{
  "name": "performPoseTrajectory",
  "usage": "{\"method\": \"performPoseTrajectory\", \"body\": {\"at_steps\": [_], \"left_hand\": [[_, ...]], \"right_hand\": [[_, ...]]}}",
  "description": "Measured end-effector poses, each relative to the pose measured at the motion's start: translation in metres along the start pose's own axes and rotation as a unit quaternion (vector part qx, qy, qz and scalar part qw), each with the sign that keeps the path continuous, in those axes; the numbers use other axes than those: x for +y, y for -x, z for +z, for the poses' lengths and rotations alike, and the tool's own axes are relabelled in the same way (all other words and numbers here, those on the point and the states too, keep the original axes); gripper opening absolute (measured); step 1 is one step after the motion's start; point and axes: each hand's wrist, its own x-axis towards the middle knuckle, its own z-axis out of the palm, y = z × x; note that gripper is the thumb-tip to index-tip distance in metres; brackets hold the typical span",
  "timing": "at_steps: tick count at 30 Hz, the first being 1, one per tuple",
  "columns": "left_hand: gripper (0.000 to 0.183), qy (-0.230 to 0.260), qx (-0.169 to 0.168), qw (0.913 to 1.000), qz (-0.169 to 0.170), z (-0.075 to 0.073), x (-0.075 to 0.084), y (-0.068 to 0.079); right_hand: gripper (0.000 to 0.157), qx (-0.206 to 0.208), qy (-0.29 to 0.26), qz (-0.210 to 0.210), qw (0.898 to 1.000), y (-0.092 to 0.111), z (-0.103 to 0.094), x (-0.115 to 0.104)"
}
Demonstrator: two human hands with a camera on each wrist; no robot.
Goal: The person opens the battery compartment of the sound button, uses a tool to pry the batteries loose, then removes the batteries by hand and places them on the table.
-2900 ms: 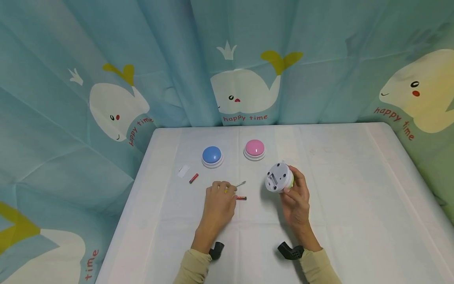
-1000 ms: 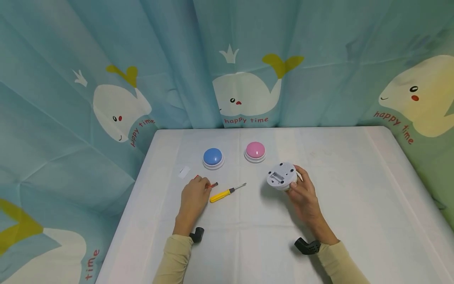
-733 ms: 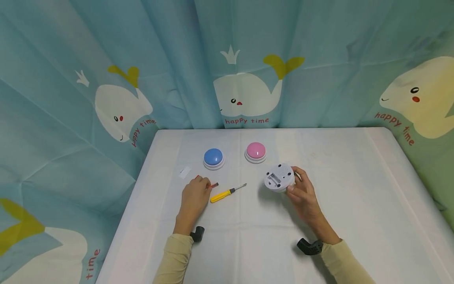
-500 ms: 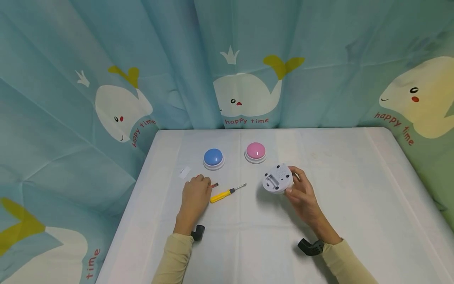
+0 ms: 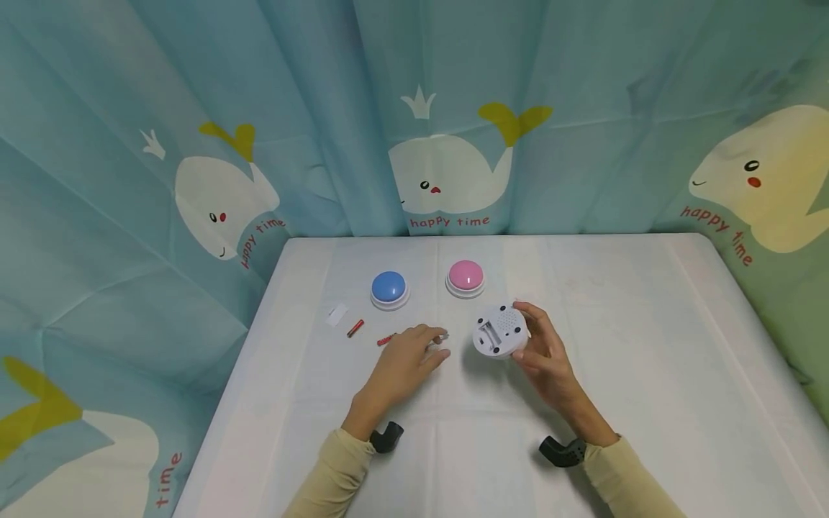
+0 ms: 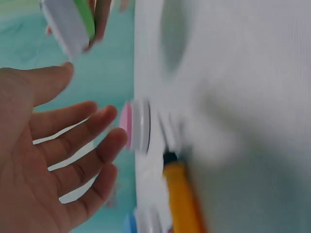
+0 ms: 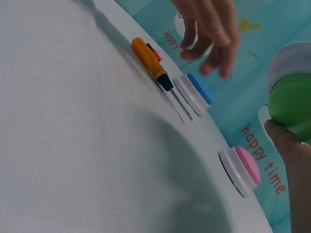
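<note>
My right hand [image 5: 547, 363] grips a round push button [image 5: 510, 325] by its edge, off the table. Its white underside, with a slot-like battery compartment, faces me; the green dome [image 7: 294, 104] shows in the right wrist view. My left hand [image 5: 403, 365] hovers above the table with spread fingers and nothing in it. Below it lies a yellow-handled screwdriver [image 7: 148, 57], mostly covered by the hand in the head view. Two red batteries lie to the left: one battery [image 5: 355, 329] in full sight, the other battery [image 5: 385, 340] partly behind the left hand.
A blue push button [image 5: 388, 288] and a pink push button [image 5: 465, 277] stand dome-up farther back on the white table [image 5: 648, 345]. A small white label-like piece [image 5: 337, 314] lies at the left. A whale-patterned curtain [image 5: 324, 173] hangs behind the table.
My left hand brought a battery left beside the other one and let it go. Since then it has moved right over the screwdriver. The right hand has shifted the push button slightly left.
</note>
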Motion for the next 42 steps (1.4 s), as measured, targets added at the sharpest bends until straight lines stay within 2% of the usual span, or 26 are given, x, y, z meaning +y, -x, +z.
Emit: {"method": "performPoseTrajectory", "body": {"at_steps": [4, 9, 13, 19, 25, 29, 31, 34, 38, 42], "left_hand": [[0.049, 0.068, -0.019, 0.9975, 0.007, 0.008, 0.011, -0.002], [0.056, 0.133, -0.029, 0.9906, -0.008, 0.016, 0.019, -0.005], [0.059, 0.194, -0.041, 0.9799, -0.017, 0.022, 0.02, -0.009], [0.054, 0.275, -0.055, 0.9594, -0.03, 0.03, 0.018, -0.014], [0.052, 0.327, -0.054, 0.9432, -0.018, 0.041, 0.019, -0.029], [0.052, 0.347, -0.047, 0.9366, -0.007, 0.05, 0.022, -0.042], [0.052, 0.347, -0.043, 0.937, -0.004, 0.054, 0.024, -0.049], [0.052, 0.338, -0.03, 0.9408, 0.002, 0.059, 0.028, -0.062], [0.052, 0.315, -0.006, 0.9492, 0.004, 0.066, 0.035, -0.078], [0.052, 0.301, 0.012, 0.9535, -0.004, 0.072, 0.041, -0.093]], "right_hand": [[0.076, 0.004, 0.001, 0.003, 1.0, 0.0, 0.003, -0.001], [0.076, -0.004, 0.009, -0.003, 1.0, 0.002, 0.003, 0.0], [0.076, -0.009, 0.016, -0.007, 1.0, 0.002, 0.002, 0.003], [0.079, -0.014, 0.014, -0.02, 1.0, 0.001, 0.0, 0.004], [0.078, -0.024, 0.094, -0.053, 0.994, 0.0, -0.014, 0.0], [0.079, -0.025, 0.146, -0.066, 0.987, -0.001, -0.026, -0.005], [0.079, -0.019, 0.175, -0.07, 0.982, -0.002, -0.032, -0.008], [0.082, -0.002, 0.236, -0.07, 0.969, -0.004, -0.041, -0.014], [0.088, 0.011, 0.326, -0.073, 0.943, -0.007, -0.054, -0.022], [0.094, 0.012, 0.393, -0.086, 0.916, -0.013, -0.063, -0.03]]}}
